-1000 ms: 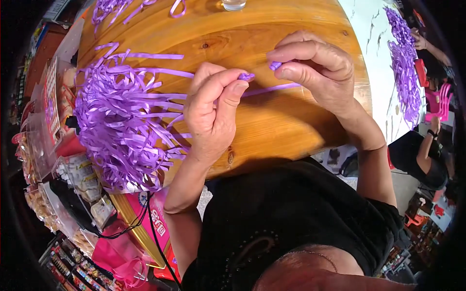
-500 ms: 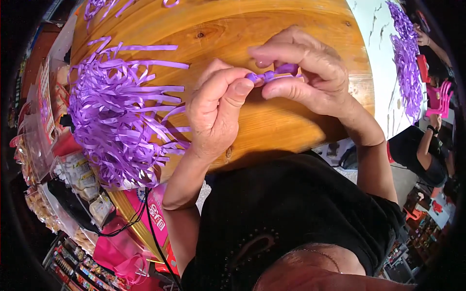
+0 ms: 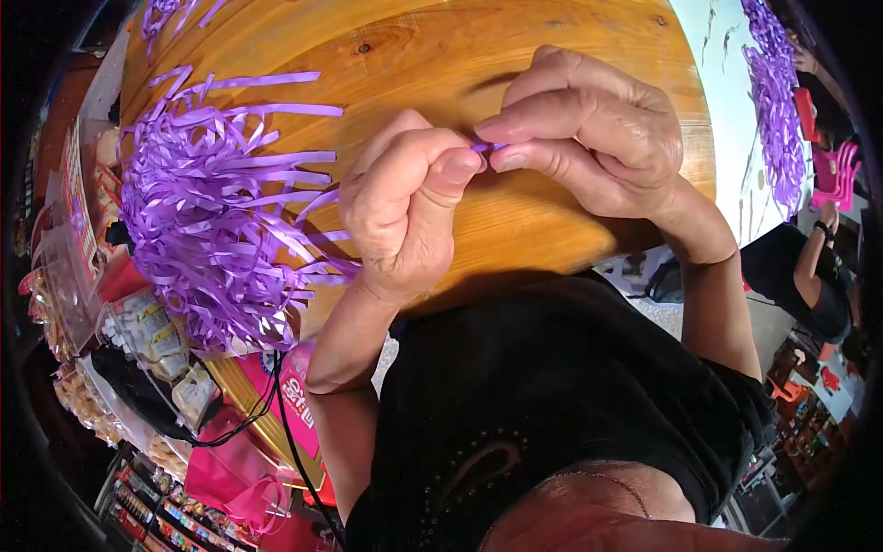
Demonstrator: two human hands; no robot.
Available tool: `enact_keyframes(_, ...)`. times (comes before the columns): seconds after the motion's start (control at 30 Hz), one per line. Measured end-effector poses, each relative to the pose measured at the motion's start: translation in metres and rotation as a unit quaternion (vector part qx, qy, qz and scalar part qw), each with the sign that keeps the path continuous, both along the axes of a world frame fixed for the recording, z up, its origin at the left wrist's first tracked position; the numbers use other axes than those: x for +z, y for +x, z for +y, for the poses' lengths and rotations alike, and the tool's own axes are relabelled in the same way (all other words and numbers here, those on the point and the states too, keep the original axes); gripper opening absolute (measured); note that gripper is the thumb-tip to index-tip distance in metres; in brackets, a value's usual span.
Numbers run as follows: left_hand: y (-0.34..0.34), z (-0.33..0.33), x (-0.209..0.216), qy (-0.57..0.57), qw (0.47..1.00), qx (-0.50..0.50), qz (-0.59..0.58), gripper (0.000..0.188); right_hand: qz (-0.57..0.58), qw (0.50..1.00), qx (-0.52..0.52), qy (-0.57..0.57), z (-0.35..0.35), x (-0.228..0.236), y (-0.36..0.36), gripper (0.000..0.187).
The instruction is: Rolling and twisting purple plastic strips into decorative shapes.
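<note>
Between my two hands a short bit of purple ribbon (image 3: 487, 146) shows, most of it hidden by my fingers. My left hand (image 3: 405, 193) is closed, thumb pressed to the bent index finger, pinching one end. With thumb and fingertips together, my right hand (image 3: 593, 138) pinches the other end. Left of my left hand lies a big heap of purple ribbons (image 3: 212, 212), its loose ends pointing toward my hand. Both hands are just above the wooden table (image 3: 405, 69).
More purple ribbons (image 3: 166, 18) lie at the far left edge. Another purple pile (image 3: 777, 120) rests on a white marbled surface (image 3: 727, 101) at the right, near a co-worker's arm (image 3: 809, 248) and a pink chair (image 3: 835, 175). Packaged goods (image 3: 152, 340) and a black cable (image 3: 292, 432) are at the lower left.
My right thumb and fingers have closed together on the ribbon, where they were apart before. The loops and knot visible earlier are now mostly covered.
</note>
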State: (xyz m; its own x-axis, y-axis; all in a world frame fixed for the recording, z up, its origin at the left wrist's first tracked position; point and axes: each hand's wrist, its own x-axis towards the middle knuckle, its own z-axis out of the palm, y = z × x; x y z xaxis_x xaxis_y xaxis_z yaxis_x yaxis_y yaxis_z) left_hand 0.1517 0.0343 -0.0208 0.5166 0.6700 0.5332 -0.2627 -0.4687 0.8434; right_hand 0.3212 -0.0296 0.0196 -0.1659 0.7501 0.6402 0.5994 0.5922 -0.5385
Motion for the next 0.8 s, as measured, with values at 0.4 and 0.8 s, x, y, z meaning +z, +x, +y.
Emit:
enact_keyframes(0.4, 0.002, 0.001, -0.003, -0.076, 0.997, 0.021, 0.013, 0.014, 0.018, 0.999, 0.001, -0.029, 0.003, -0.006, 0.009, 0.027)
enact_keyframes(0.8, 0.002, 0.001, -0.008, -0.348, 0.931, -0.05, -0.098, 0.017, 0.337, 0.915, 0.047, -0.217, -0.002, -0.015, 0.012, 0.021)
